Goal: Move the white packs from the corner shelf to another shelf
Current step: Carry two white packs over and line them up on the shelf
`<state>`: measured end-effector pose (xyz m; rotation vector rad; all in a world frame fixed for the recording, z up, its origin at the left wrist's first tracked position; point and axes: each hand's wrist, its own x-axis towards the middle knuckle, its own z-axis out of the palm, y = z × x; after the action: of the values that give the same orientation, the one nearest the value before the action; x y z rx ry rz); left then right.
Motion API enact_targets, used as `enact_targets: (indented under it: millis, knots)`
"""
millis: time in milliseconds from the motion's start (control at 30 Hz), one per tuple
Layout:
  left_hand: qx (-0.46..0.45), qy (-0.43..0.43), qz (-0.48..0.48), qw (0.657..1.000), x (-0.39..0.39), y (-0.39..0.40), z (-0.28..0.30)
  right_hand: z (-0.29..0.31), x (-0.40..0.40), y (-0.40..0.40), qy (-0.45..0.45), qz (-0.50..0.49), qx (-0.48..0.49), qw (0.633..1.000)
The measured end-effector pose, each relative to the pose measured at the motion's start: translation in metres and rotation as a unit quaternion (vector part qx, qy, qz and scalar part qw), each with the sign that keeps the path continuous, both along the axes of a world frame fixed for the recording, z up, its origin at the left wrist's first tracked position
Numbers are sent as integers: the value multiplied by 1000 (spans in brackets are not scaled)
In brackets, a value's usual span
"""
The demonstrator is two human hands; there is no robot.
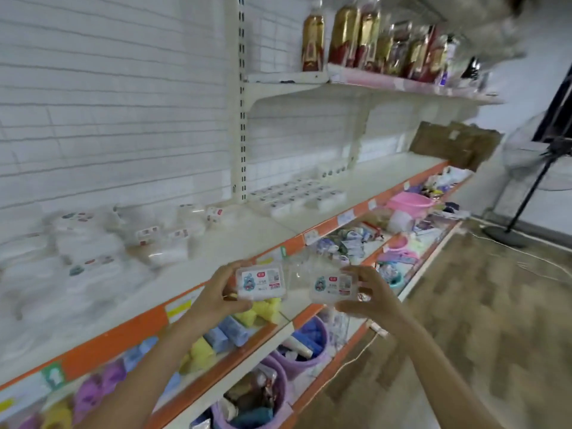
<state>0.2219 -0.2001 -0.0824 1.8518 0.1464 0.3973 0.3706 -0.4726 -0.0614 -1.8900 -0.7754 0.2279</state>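
My left hand [213,292] grips a small white pack [260,281] with a blue and red label. My right hand [368,292] grips a second white pack [332,286] of the same kind. Both packs hover in front of the orange shelf edge [325,226]. A loose heap of white packs [93,249] lies on the left shelf section. Several more white packs [297,196] lie in neat rows on the right shelf section, beyond the slotted upright post [241,119].
Bottles [365,35] stand on the upper shelf. A brown cardboard box [455,147] sits at the far end of the middle shelf. Lower shelves hold coloured sponges [260,311], purple baskets [306,345] and a pink basin [408,202]. A black fan stand [526,199] rises from the wooden floor at right.
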Motion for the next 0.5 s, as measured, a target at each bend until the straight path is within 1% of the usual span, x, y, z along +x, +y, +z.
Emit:
enact_targets:
  millis: [133,300,400,433,500]
  knots:
    - [11,25,-11,1000,53,-63,-17,-14,19,-81,-8,-65,-1,998]
    - [12,23,-41,999,101,-130,-34,-39,39,-161,9,-138,-3,990]
    - [62,35,-71,995,124,-156,-41,-48,48,-189,25,-167,10,986]
    - [84,38,-76,993,131,-160,-43,-49,52,-193,22,-174,10,984]
    - [102,46,-73,991,150,-169,-44,-52,67,-202,25,-178,12,984]
